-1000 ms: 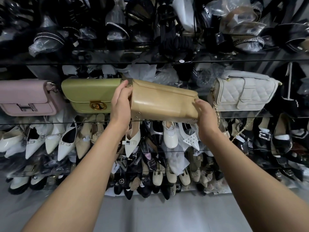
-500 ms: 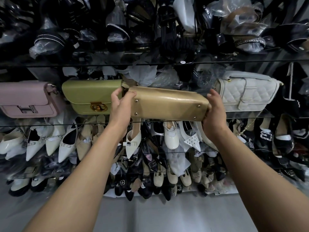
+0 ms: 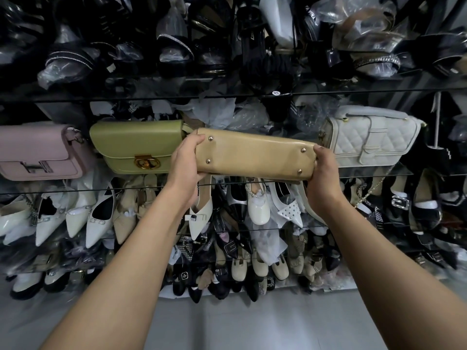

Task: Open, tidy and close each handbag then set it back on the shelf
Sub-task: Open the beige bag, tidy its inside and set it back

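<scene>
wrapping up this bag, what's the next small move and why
Probably tip the tan handbag upright into the gap between the green bag and white quilted bag: left hand and right hand grip its ends, its studded base faces the camera.

"What is the tan handbag [image 3: 255, 152] made of?"
"It looks like smooth leather with a soft sheen, faintly creased, and it has small shiny metal studs [image 3: 304, 149]."
"And the others along the glass shelf [image 3: 75, 191]?"
"The green handbag [image 3: 136, 145] is smooth, with a polished gold metal clasp [image 3: 147, 161]. The pink handbag [image 3: 38, 152] is satiny, and the white handbag [image 3: 374, 137] is quilted and matt."
"Above them?"
"Crinkled, glossy clear plastic wrap [image 3: 353, 13]."
</scene>
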